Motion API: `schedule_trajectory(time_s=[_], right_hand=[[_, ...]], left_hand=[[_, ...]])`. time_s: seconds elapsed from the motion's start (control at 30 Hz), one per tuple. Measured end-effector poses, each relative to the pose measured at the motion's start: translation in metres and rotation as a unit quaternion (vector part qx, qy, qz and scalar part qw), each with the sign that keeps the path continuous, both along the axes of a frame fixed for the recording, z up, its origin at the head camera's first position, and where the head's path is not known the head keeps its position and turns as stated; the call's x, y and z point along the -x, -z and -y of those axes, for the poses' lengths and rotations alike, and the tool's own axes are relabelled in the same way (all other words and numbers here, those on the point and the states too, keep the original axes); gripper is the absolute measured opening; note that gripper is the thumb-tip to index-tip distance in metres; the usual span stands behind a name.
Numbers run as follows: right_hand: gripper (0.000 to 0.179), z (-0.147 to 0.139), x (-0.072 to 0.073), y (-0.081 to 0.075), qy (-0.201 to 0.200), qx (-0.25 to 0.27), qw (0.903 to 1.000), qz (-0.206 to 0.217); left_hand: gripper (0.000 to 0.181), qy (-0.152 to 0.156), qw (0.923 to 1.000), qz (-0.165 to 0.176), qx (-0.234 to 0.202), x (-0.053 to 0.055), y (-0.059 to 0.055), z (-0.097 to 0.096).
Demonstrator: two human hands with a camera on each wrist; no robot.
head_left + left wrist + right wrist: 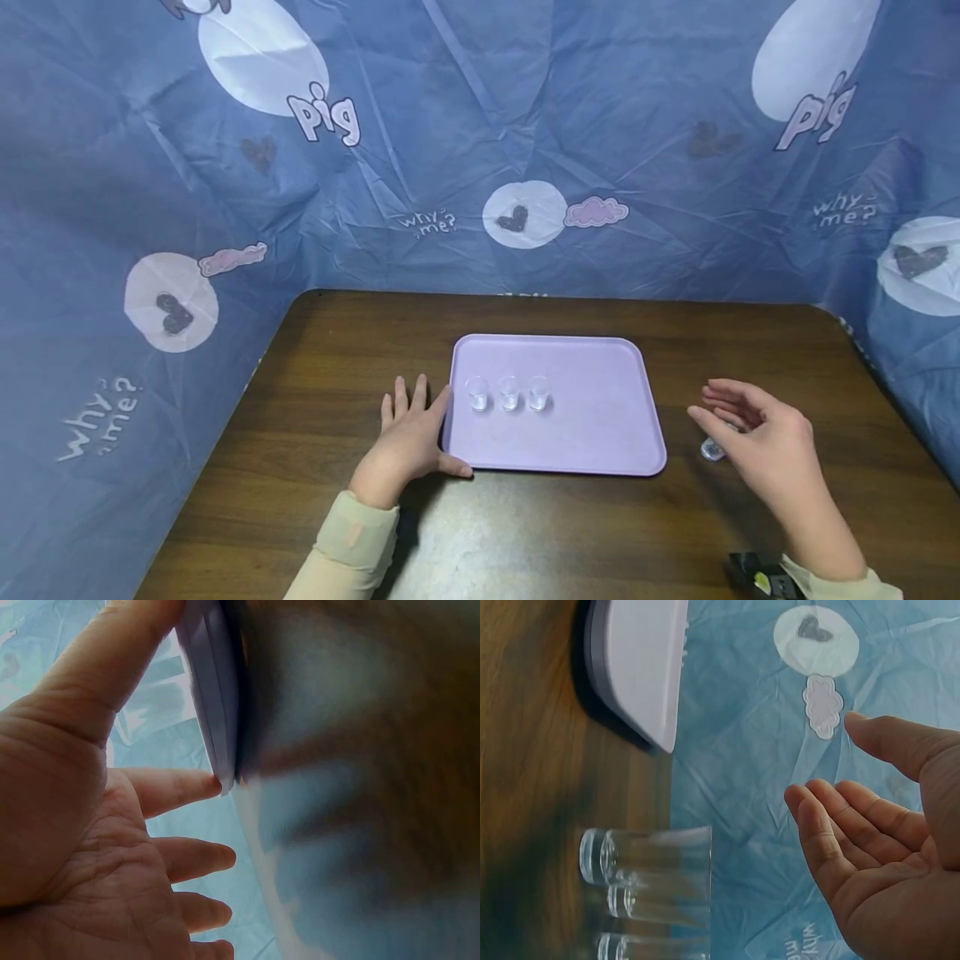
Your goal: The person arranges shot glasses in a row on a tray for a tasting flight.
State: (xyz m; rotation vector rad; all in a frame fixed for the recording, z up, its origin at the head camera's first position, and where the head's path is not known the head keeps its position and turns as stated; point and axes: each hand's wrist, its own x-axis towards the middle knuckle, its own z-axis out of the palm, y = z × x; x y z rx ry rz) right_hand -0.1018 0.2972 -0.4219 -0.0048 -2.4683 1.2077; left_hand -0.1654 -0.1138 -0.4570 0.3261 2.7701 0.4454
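Three small clear shot glasses (509, 393) stand upright in a row on the left half of a lilac tray (600, 425). My left hand (408, 442) rests at the tray's left edge, fingers spread, the thumb at the near left corner. In the left wrist view, the index fingertip meets the tray's rim (206, 690). Right of the tray, my right hand (772, 442) hovers empty, its fingers loosely bent and the thumb apart from them. Close to it, more clear shot glasses (656, 855) stand on the table; in the head view that hand mostly hides them.
The brown wooden table (337, 350) carries everything. Blue patterned cloth (450, 150) hangs behind it and along both sides. A small black object (757, 575) shows by the right sleeve at the near edge of the view.
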Motion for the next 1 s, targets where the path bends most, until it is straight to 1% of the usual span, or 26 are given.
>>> schedule_trajectory(time_s=[0.17,0.37,0.43,0.73,0.83,0.93,1.0], right_hand=[[0.041,-0.008,-0.002,0.000,0.015,0.000,0.9999,0.000],[0.042,-0.023,-0.008,-0.002,0.041,0.028,0.9987,0.004],[0.042,-0.030,-0.010,-0.003,0.055,0.029,0.9980,0.010],[0.051,-0.059,-0.019,-0.002,0.115,0.000,0.9919,0.054],[0.053,-0.068,-0.021,0.001,0.135,-0.020,0.9883,0.068],[0.054,-0.076,-0.022,0.006,0.140,-0.039,0.9865,0.075],[0.056,-0.081,-0.023,0.009,0.137,-0.050,0.9860,0.080]], left_hand=[[0.128,-0.001,1.0000,0.000,-0.003,0.000,0.001,0.000],[0.128,0.001,1.0000,-0.003,-0.002,0.001,0.000,0.000],[0.128,0.001,1.0000,-0.004,-0.002,0.001,0.000,0.000],[0.128,0.001,1.0000,-0.005,-0.004,0.001,0.000,0.000],[0.128,0.000,1.0000,-0.004,-0.006,0.000,0.001,0.000],[0.128,0.001,1.0000,-0.003,-0.005,0.001,0.001,0.000],[0.128,0.001,1.0000,-0.003,-0.004,0.001,0.001,0.000]])
